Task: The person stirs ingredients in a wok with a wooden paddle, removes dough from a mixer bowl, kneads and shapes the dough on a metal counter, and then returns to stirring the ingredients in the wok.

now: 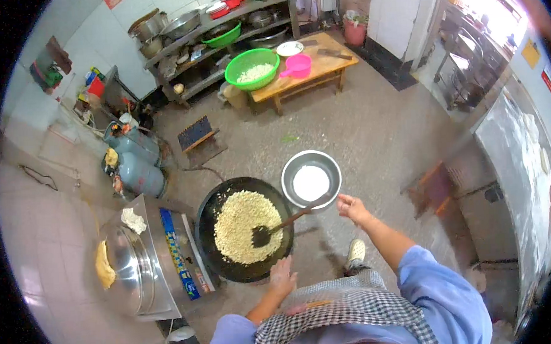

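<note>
Open floor [388,136] right of the basin [288,171], but spatula handle [299,214] over wok [207,231] and basin rims

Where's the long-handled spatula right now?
The spatula rests in the black wok, centre-left of the head view, blade on the pale kernels, handle reaching over the metal basin near your right hand.
</note>
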Available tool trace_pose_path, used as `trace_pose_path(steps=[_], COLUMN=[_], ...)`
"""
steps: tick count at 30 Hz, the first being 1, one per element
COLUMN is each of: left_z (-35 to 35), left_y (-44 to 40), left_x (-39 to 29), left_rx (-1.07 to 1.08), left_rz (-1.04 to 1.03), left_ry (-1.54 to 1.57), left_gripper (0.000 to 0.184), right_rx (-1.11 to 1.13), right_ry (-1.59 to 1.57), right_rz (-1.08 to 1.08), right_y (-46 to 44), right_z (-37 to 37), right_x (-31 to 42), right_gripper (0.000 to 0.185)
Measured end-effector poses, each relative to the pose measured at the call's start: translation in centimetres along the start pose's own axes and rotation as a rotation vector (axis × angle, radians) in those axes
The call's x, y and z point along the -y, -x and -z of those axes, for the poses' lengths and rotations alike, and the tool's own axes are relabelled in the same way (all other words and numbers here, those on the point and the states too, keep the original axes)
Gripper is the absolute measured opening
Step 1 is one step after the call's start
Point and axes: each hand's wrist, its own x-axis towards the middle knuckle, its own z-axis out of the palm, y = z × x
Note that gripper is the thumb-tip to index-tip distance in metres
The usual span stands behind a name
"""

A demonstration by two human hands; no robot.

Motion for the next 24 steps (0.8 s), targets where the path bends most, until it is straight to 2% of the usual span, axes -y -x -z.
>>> trace_pose_path(steps=[1,4,6,8,9,11,12,14,16,17,20,21,24], left_z=[-0.5,-0.8,0.9,3.7,5.1,5.7,5.7,7.6,7.6,8.3,10.3,11.6,11.5], left_y=[-1.7,-8.6,-13.4,-17.0,-18.5,-20.8,-22.2,-24.2,-25.8,-26.8,-28.9,-28.8,-31.6], left_x=[-2.6,-11.1,-18.9,-27.1,-30.8,-37.9,-39.2,-42.6,-45.3,-46.5,-53.3,-53.4,-60.3], left_rx=[-0.190,-0.123,0.014,0.053,0.013,0.031,0.080,0.105,0.140,0.226,0.409,0.457,0.595], left_rz=[-0.136,-0.111,-0.193,-0.429,-0.496,-0.689,-0.653,-0.923,-1.070,-1.121,-1.221,-1.262,-1.358], left_ry=[0.074,0.351,0.455,0.519,0.558,0.645,0.643,0.646,0.587,0.539,0.425,0.411,0.395], left_gripper=[0.056,0.044,0.036,0.032,0.031,0.030,0.032,0.046,0.065,0.068,0.078,0.080,0.087], right_rx=[0.062,0.170,0.190,0.159,0.220,0.255,0.279,0.029,0.007,-0.007,-0.118,-0.216,-0.443], right_ry=[0.026,0.012,-0.074,-0.228,-0.422,-0.638,-0.860,-0.903,-1.001,-1.038,-1.003,-0.970,-0.907], right_rz=[-0.046,-0.121,-0.128,-0.108,-0.042,0.023,0.021,0.190,0.276,0.314,0.485,0.555,0.677], right_y=[0.7,3.3,3.7,3.7,2.5,5.2,4.2,4.3,4.0,4.0,5.0,5.8,7.5], right_z=[2.1,8.8,12.8,16.1,17.6,18.9,20.5,23.5,27.3,28.5,33.9,33.2,38.2], right_x=[0.8,3.2,5.4,7.5,7.4,12.5,12.7,16.4,18.3,19.0,22.2,22.7,24.6], right_gripper=[0.049,0.048,0.049,0.053,0.050,0.054,0.055,0.053,0.054,0.053,0.051,0.050,0.048])
